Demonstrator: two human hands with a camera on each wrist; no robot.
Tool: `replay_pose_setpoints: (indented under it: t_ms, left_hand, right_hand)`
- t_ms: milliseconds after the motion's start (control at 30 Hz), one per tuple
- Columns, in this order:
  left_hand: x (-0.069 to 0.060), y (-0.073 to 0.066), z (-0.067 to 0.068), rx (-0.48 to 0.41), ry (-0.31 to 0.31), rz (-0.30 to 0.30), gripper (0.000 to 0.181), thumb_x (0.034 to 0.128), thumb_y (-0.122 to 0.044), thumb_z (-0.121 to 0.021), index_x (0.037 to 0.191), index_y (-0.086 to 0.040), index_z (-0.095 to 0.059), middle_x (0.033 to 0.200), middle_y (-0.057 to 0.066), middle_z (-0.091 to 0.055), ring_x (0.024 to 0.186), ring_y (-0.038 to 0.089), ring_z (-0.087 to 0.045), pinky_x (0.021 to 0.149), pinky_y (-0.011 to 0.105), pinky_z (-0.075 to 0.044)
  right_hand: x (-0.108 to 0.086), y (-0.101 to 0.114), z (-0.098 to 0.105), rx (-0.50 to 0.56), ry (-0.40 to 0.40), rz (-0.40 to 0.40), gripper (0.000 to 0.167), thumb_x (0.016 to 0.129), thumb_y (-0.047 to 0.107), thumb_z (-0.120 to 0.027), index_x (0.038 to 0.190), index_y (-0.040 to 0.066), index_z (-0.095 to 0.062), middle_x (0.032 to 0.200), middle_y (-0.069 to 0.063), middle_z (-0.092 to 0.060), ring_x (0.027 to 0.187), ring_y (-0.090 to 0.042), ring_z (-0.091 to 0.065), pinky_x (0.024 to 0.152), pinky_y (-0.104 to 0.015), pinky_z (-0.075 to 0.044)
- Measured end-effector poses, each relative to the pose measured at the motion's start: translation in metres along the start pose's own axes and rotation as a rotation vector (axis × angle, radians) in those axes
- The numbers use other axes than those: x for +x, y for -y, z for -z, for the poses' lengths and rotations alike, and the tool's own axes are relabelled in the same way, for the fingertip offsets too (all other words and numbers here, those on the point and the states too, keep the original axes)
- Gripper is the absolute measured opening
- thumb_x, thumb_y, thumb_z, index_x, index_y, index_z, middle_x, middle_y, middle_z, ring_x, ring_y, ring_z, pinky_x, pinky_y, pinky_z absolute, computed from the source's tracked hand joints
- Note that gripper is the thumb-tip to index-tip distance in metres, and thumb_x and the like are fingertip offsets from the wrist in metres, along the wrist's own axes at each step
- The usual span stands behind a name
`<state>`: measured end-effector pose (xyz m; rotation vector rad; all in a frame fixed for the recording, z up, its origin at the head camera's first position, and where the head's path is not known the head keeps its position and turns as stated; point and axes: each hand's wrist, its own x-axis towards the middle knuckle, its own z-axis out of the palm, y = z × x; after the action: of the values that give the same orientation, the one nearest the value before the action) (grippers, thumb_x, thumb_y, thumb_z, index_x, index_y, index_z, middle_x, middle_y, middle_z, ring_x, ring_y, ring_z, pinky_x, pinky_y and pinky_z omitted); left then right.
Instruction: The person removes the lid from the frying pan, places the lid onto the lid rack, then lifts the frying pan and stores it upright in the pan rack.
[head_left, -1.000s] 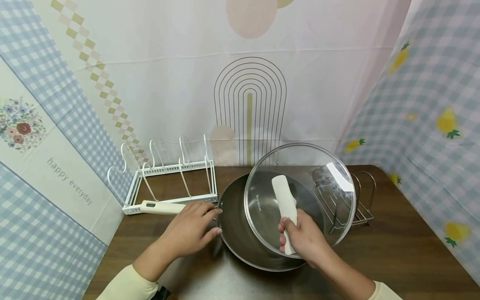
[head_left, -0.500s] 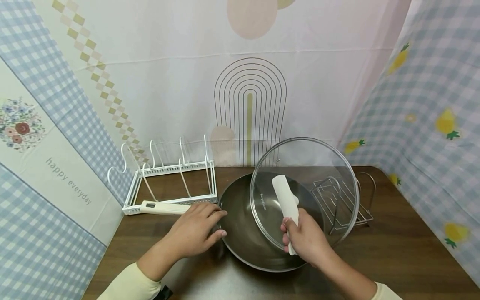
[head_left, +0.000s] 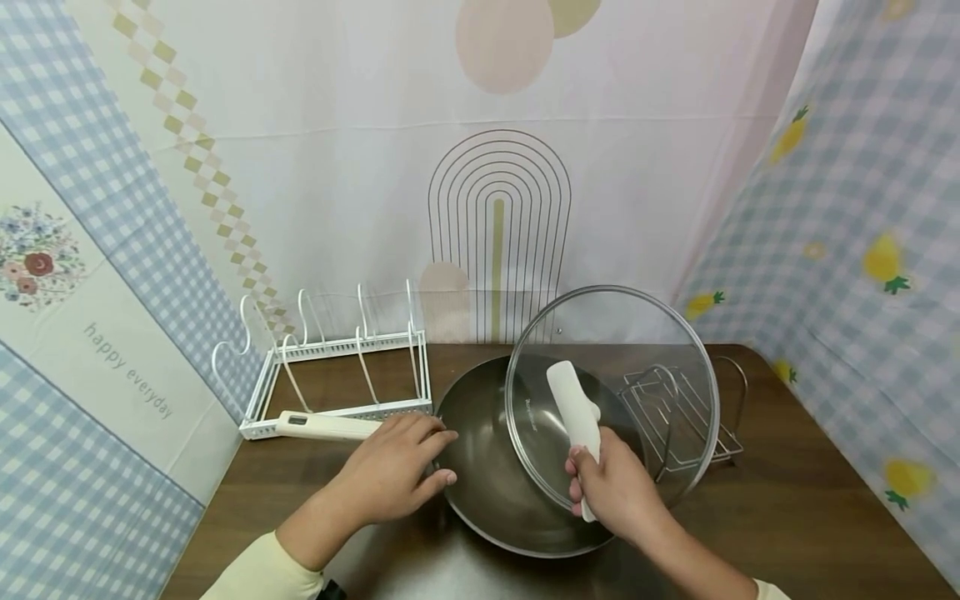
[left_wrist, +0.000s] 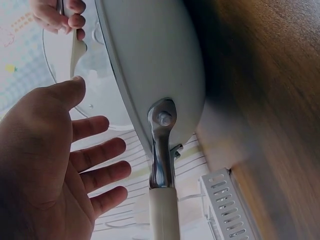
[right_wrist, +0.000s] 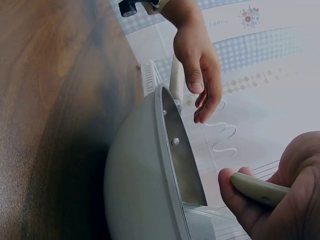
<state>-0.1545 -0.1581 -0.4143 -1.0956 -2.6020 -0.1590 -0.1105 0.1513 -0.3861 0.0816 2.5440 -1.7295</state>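
A round glass lid (head_left: 645,333) with a metal rim tilts over the right part of a deep frying pan (head_left: 480,492). My right hand (head_left: 618,487) grips the lid's long cream handle (head_left: 573,404); in the right wrist view that handle (right_wrist: 260,190) lies between thumb and fingers. The pan's dark inside faces up and its pale outside (left_wrist: 155,55) shows in the left wrist view. My left hand (head_left: 393,471) hovers by the pan's left rim, above its cream handle (head_left: 322,425). In the left wrist view the left hand (left_wrist: 50,155) has its fingers spread, apart from the pan.
At the back left stands a white rack (head_left: 337,412) with upright wire dividers, right behind the pan handle. A chrome wire rack (head_left: 675,425) stands at the right, partly seen through the lid. The wooden table (head_left: 810,517) meets hanging patterned cloths at its back and sides.
The lid has shifted slightly right and tilted, showing more of the pan's inside. My right hand still grips its handle. My left hand has moved slightly to the right by the rim.
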Motion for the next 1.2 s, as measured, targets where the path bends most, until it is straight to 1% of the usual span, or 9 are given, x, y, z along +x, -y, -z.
replay_pose_setpoints:
  t_ms: [167,400,600,967,1200]
  left_hand:
    - [-0.0001,-0.0016,-0.0006,-0.008,-0.004,-0.008,0.048,0.0986,-0.049,-0.064,0.133,-0.015,-0.065,0.128,0.005,-0.061,0.126,0.028,-0.054,0.11,0.048,-0.039]
    - [0.0014,-0.0042,-0.001,-0.004,0.004,-0.02,0.052,0.1026,-0.056,-0.052,0.133,-0.016,-0.065,0.127,0.004,-0.06,0.126,0.027,-0.053,0.112,0.047,-0.037]
    - [0.0056,-0.0058,-0.0011,-0.013,0.009,-0.035,0.052,0.1029,-0.055,-0.053,0.134,-0.016,-0.065,0.127,0.003,-0.06,0.127,0.027,-0.053,0.113,0.046,-0.035]
    - [0.007,-0.0067,-0.0017,-0.022,0.01,-0.046,0.052,0.1037,-0.056,-0.05,0.134,-0.016,-0.065,0.126,0.003,-0.06,0.125,0.025,-0.053,0.11,0.044,-0.039]
    - [0.0095,-0.0065,-0.0057,-0.022,0.02,-0.044,0.052,0.1035,-0.056,-0.05,0.134,-0.016,-0.064,0.128,0.003,-0.06,0.127,0.025,-0.052,0.111,0.044,-0.038]
  right_hand:
    - [0.0012,0.0006,0.001,-0.056,-0.013,0.027,0.008,0.105,0.007,-0.053,0.103,0.0,-0.051,0.067,-0.01,-0.058,0.048,-0.024,-0.061,0.046,-0.036,-0.055]
    - [-0.0001,0.0013,-0.0001,-0.143,-0.026,0.045,0.007,0.105,0.01,-0.054,0.103,0.003,-0.052,0.068,-0.008,-0.058,0.047,-0.021,-0.059,0.043,-0.034,-0.052]
    - [-0.0006,0.0006,0.0027,-0.212,-0.056,0.074,0.008,0.104,0.009,-0.054,0.104,0.002,-0.052,0.072,-0.006,-0.059,0.05,-0.018,-0.058,0.044,-0.032,-0.051]
    - [0.0007,-0.0024,0.0052,-0.292,-0.06,0.122,0.007,0.105,0.009,-0.053,0.105,0.002,-0.052,0.077,-0.006,-0.06,0.053,-0.015,-0.058,0.047,-0.03,-0.051]
    - [0.0015,-0.0032,0.008,-0.39,-0.079,0.168,0.007,0.104,0.01,-0.054,0.102,0.004,-0.054,0.069,0.0,-0.057,0.054,-0.012,-0.056,0.049,-0.029,-0.046]
